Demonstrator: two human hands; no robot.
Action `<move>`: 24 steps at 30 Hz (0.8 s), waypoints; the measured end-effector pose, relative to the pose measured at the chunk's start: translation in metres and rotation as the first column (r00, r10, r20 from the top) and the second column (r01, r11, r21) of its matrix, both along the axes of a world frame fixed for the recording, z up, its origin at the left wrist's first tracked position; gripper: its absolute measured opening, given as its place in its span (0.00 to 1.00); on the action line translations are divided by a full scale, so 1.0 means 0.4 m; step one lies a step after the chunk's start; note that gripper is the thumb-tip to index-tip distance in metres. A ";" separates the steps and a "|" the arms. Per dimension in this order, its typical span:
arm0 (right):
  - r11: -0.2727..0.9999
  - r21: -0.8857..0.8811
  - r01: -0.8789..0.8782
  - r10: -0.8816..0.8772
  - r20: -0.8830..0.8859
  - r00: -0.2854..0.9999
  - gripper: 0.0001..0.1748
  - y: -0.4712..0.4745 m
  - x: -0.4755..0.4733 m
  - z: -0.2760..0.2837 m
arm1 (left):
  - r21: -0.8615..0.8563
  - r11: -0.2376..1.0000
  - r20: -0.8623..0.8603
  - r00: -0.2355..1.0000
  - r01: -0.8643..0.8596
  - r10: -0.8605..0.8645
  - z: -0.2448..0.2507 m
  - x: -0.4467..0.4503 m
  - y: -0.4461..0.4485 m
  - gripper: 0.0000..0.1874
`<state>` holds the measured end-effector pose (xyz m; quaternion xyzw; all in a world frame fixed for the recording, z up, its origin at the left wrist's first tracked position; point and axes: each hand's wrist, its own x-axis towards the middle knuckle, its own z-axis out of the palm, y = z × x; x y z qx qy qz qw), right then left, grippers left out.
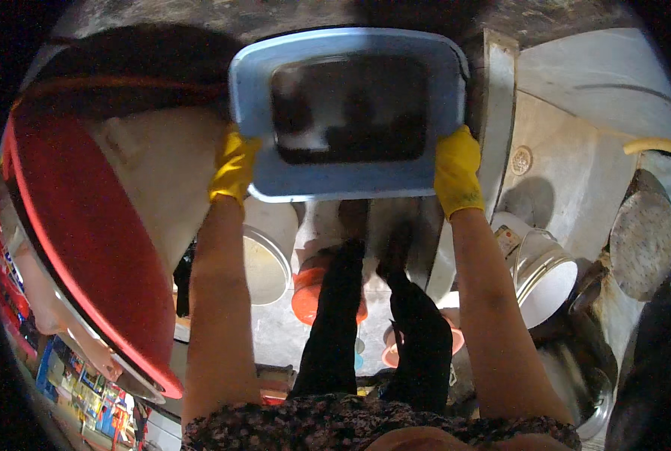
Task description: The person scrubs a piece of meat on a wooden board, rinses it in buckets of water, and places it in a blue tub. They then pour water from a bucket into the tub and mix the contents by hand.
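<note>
A blue plastic basin (341,180) with rounded corners is held out in front of me by both hands. Its inner floor (349,113) looks dark and shiny; whether liquid lies in it I cannot tell. My left hand (235,160), in a yellow rubber glove, grips the basin's near left corner. On the opposite side my right hand (458,169), gloved the same way, holds the near right corner. The fingers are mostly hidden by the gloves' angle and the basin's wall. Below the basin show my dark-trousered legs (335,315).
A large red tub (98,225) curves along the left. White buckets stand at left (267,270) and right (544,282). Beneath me are an orange-red container (311,299) and a pink one (391,346). A raised pale ledge (496,96) runs beside a floor drain (521,160).
</note>
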<state>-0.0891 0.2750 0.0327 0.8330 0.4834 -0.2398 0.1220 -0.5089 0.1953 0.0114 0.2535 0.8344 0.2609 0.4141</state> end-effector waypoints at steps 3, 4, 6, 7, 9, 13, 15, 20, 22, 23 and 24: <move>0.999 0.020 -0.037 0.039 -0.090 0.995 0.37 -0.043 0.032 0.002 | 0.005 0.999 0.010 0.999 0.047 -0.047 -0.004 -0.046 0.006 0.21; 0.998 0.039 -0.056 0.060 -0.120 0.991 0.38 -0.060 0.035 0.003 | 0.005 0.998 0.006 0.998 0.058 -0.058 -0.004 -0.062 0.010 0.21; 0.994 0.070 -0.083 0.094 -0.176 0.980 0.41 -0.109 0.036 -0.002 | -0.001 0.996 -0.002 0.996 0.088 -0.088 -0.006 -0.082 0.017 0.22; 0.993 0.080 -0.085 0.100 -0.206 0.973 0.42 -0.119 0.034 -0.016 | -0.001 0.995 -0.005 0.995 0.098 -0.098 -0.008 -0.089 0.022 0.22; 0.990 0.116 -0.074 0.102 -0.255 0.962 0.44 -0.099 0.028 -0.063 | 0.002 0.994 -0.013 0.993 0.113 -0.113 -0.008 -0.099 0.018 0.23; 0.974 0.211 0.078 -0.001 -0.342 0.940 0.48 0.017 0.041 -0.208 | 0.044 0.986 -0.023 0.987 0.162 -0.162 -0.017 -0.097 0.029 0.23; 0.962 0.268 0.050 0.014 -0.232 0.973 0.47 0.040 0.150 -0.305 | 0.089 0.973 -0.001 0.977 0.215 -0.215 -0.033 -0.063 0.084 0.24; 0.979 0.155 0.129 -0.079 -0.294 0.952 0.43 -0.066 0.026 -0.197 | 0.085 0.973 -0.017 0.977 0.213 -0.212 -0.029 -0.124 0.043 0.25; 0.974 0.136 0.182 -0.127 -0.336 0.933 0.39 -0.118 -0.017 -0.128 | 0.089 0.969 -0.007 0.973 0.232 -0.232 -0.025 -0.141 0.043 0.26; 0.965 0.119 0.234 -0.171 -0.391 0.904 0.37 -0.129 -0.040 -0.079 | 0.092 0.966 -0.009 0.970 0.242 -0.242 -0.019 -0.148 0.034 0.26; 0.957 0.115 0.267 -0.197 -0.422 0.885 0.35 -0.135 -0.041 -0.040 | 0.098 0.961 -0.009 0.965 0.260 -0.260 -0.015 -0.147 0.036 0.27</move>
